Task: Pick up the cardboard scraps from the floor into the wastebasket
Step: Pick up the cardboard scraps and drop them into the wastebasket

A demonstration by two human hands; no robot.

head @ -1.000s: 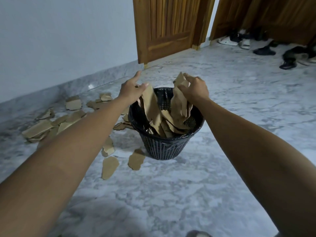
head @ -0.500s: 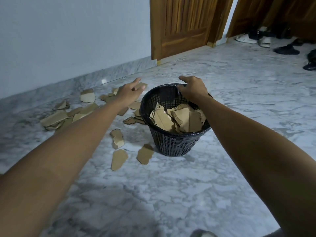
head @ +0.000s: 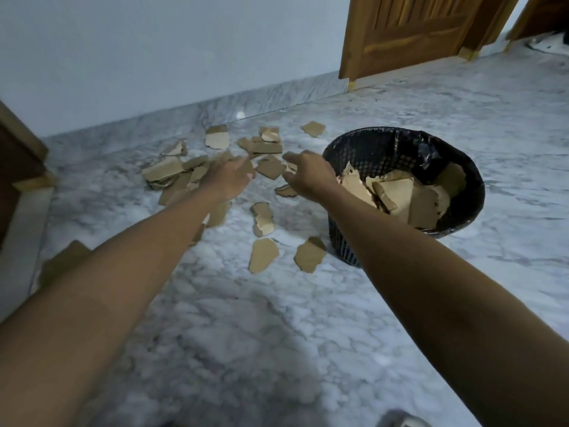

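left hand point(head: 229, 177): centre of frame, reaching out over the scrap pile, fingers spread and loose, holding nothing. Motion-blurred, so whether the fingertips touch a scrap can't be told.
right hand point(head: 309, 172): just right of the left one, beside the basket's left rim, fingers loosely bent and pointing left, nothing in it. Forearm crosses in front of the basket's near-left wall.
wastebasket point(head: 455, 167): black mesh, right of centre, standing on the floor, tilted look from the wide lens. Black liner visible at the far rim.
scraps in basket point(head: 400, 195): torn tan cardboard pieces stacked inside, sitting below the rim.
scraps on floor point(head: 163, 169): main cluster upper centre-left, near the baseboard, several overlapping. One lone piece point(head: 313, 128) further back, near the basket's far-left side.
near scraps: two flat pieces just left of the basket's base point(head: 263, 254) and point(head: 309, 254); one bent piece point(head: 262, 218) above them.
floor point(head: 246, 334): grey-white marble, shadow across the lower part of the frame.
wall point(head: 154, 57): pale, upper left, with marble baseboard.
door point(head: 409, 29): wooden, upper right.
lower left edge: another brown piece point(head: 63, 261), partly behind the left forearm.
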